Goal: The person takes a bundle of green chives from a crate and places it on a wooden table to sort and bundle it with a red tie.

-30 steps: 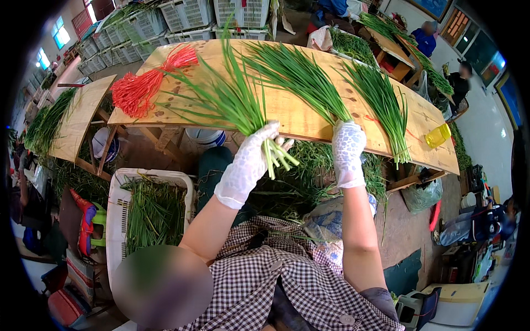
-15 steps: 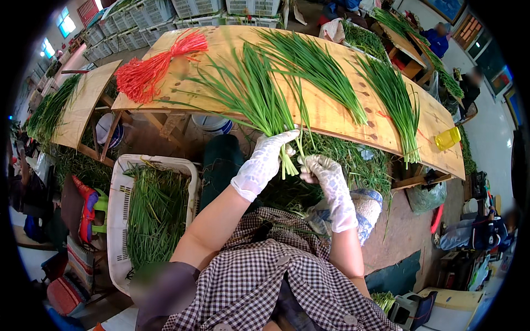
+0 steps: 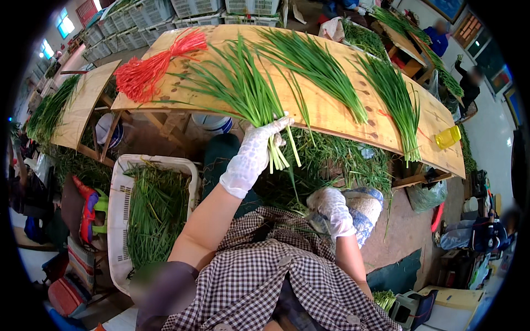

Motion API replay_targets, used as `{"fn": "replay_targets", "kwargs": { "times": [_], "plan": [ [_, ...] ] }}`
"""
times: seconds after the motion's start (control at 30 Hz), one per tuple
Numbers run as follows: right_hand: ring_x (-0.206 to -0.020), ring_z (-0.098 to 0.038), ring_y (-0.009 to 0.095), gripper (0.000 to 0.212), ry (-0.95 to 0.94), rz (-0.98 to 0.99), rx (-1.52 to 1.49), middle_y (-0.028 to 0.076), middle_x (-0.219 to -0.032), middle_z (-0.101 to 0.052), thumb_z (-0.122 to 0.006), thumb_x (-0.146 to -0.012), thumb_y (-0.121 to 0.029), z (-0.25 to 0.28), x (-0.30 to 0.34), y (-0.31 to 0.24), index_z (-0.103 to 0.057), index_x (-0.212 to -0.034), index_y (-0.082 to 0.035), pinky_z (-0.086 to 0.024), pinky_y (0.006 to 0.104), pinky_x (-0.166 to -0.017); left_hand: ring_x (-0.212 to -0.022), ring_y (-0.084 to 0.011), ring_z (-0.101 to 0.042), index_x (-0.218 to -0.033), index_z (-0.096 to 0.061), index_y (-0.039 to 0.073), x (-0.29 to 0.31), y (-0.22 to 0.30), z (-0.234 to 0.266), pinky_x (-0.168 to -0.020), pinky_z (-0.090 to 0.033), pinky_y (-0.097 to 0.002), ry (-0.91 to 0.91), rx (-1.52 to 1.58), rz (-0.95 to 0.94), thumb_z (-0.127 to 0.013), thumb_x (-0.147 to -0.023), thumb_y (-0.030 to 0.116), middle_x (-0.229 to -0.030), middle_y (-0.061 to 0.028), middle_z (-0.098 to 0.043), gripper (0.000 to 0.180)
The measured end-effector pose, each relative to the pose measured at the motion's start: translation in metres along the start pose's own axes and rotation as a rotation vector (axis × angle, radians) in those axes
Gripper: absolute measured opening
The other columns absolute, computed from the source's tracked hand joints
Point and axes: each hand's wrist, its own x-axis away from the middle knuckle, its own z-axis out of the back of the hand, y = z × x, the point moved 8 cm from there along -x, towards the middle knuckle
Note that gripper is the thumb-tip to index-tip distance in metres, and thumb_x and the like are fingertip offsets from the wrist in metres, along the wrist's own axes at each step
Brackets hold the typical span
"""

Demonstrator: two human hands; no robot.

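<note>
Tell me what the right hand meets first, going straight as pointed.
Probably the loose greens heaped below the table: the right hand points forward and slightly left toward them. Depth is unclear in this view.

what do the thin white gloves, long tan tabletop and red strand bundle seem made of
Thin white gloves: perhaps rubber or plastic, with translucent, creased cuffs. Long tan tabletop: probably plywood, fairly matte, with dark knots. Red strand bundle: likely plastic twine, slightly shiny, with crinkled strands.
</note>
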Motion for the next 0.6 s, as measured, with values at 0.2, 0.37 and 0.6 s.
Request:
{"fn": "replay_targets", "kwargs": {
  "times": [0.2,0.37,0.6],
  "plan": [
    [-0.074,-0.064,0.012,0.028,0.264,0.200,-1.199,0.007,-0.090,-0.069,-0.067,-0.085,-0.017,0.073,0.011,-0.087,-0.066,-0.105,0.002,-0.051,0.0214,-0.070,-0.059,-0.0097,-0.057,-0.105,-0.061,0.004,0.016,-0.024,-0.012,-0.048,-0.043,-0.0234,0.024,0.045,0.008,-0.067,-0.081,0.001,-0.093,-0.0082,-0.067,0.025],
    [-0.067,-0.063,0.015,0.020,0.717,0.205,-0.536,0.007,-0.081,-0.070,-0.070,-0.082,-0.013,0.090,0.029,-0.100,-0.068,-0.094,0.004,-0.049,0.0223,-0.063,-0.064,-0.0090,-0.060,-0.099,-0.064,0.004,0.024,-0.024,-0.005,-0.047,-0.043,-0.0215,0.117,-0.226,0.009,-0.071,-0.077,0.000,-0.088,-0.0041,-0.067,0.023],
    [-0.073,-0.066,0.020,0.027,-0.045,0.138,-1.680,0.014,-0.091,-0.067,-0.062,-0.087,-0.011,0.034,-0.010,-0.081,-0.059,-0.105,0.008,-0.057,0.0293,-0.068,-0.057,-0.0070,-0.057,-0.103,-0.063,0.002,0.032,-0.023,-0.020,-0.043,-0.042,-0.0166,-0.025,-0.062,0.064,-0.069,-0.078,-0.002,-0.091,-0.0064,-0.068,0.026]
  ]
}}
